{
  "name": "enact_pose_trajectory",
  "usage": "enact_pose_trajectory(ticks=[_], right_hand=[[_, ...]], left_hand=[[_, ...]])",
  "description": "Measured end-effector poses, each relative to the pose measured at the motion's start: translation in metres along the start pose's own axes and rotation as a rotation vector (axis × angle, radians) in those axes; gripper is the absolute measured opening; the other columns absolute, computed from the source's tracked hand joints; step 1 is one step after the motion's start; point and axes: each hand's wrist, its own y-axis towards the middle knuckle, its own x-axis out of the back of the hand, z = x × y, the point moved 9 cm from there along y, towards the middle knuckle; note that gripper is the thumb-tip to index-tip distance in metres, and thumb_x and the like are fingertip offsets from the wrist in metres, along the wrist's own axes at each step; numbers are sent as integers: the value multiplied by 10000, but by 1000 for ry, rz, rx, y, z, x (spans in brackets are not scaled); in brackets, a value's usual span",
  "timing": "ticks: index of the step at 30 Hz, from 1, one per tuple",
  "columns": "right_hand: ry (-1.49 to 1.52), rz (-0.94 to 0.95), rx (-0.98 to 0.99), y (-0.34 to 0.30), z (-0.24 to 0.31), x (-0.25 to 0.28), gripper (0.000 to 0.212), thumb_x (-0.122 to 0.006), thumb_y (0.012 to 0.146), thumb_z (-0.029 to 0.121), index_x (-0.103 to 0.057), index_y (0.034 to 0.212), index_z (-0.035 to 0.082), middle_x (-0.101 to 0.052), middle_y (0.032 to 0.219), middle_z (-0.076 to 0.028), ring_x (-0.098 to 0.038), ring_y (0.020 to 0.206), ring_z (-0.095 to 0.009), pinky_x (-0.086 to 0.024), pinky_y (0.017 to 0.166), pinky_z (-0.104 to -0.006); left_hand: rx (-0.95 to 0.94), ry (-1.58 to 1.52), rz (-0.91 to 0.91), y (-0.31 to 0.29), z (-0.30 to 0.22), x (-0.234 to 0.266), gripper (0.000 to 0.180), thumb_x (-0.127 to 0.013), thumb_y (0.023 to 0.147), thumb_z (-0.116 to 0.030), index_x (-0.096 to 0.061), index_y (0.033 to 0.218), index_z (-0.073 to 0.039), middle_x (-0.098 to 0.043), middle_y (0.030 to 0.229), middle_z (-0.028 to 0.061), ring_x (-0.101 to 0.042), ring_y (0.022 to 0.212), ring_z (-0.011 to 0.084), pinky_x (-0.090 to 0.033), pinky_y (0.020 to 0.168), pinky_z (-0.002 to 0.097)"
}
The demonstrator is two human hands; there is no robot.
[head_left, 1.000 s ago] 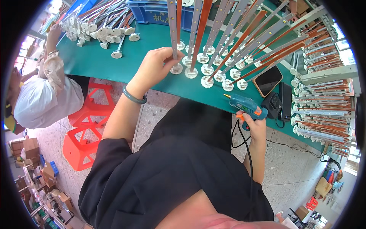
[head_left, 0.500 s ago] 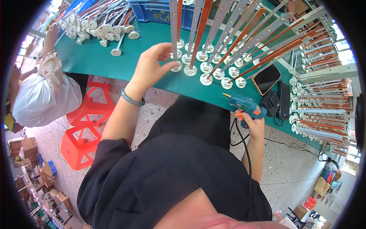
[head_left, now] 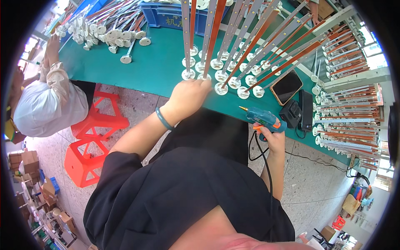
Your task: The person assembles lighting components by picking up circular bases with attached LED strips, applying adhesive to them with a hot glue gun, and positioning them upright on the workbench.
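My left hand (head_left: 191, 95), a bracelet on its wrist, is closed at the table's front edge. Its fingertips are at the foot of a brown-backed LED strip (head_left: 214, 35) and partly cover that strip's white round base (head_left: 203, 76). In my right hand (head_left: 273, 136) is a teal glue gun (head_left: 264, 117) with an orange trigger, its brass nozzle pointing left toward the strips. Several more LED strips (head_left: 186, 33) stand upright on white round bases (head_left: 221, 88) in a cluster before me. The glue gun's black cable hangs down past my right forearm.
Right of the cluster lie a phone (head_left: 286, 86), a black charger (head_left: 290, 113) and a black battery-like block (head_left: 306, 110). More strips fill a rack (head_left: 352, 83) at the right. Behind stands a blue crate (head_left: 164, 16). Red stools (head_left: 85, 160) and another person (head_left: 52, 100) are left.
My left hand has moved right and down, from open beside the front-left base to closed at the neighbouring strip's foot. My right hand keeps hold of the glue gun. The view shifts slightly.
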Motion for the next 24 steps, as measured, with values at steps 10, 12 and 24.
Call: enact_pose_trajectory(ticks=[10,12,24], right_hand=[[28,-64,-78,-8,-19,22,505,-688,819,22,-482,1273,-53,-694,1011,-186,-668,820,-187,-533,721,-284],[22,-18,-32,-1,-20,21,525,-687,824,36,-472,1294,-51,-695,1014,-186,-665,803,-185,-532,717,-288],[79,-80,14,-6,-25,29,476,-732,825,113,-546,1233,-46,-704,994,-168,-680,808,-198,-551,701,-295]], left_hand=[[987,600,500,-321,248,125,211,-543,896,-199,-643,994,-42,-694,917,190,-663,895,388,-516,758,501],[1021,654,280,-318,250,170,176,-600,875,-188,-649,958,-41,-689,867,167,-661,879,372,-518,764,481],[181,-80,-748,26,218,218,182,-730,809,-179,-675,916,-42,-695,924,98,-672,860,246,-509,778,329]])
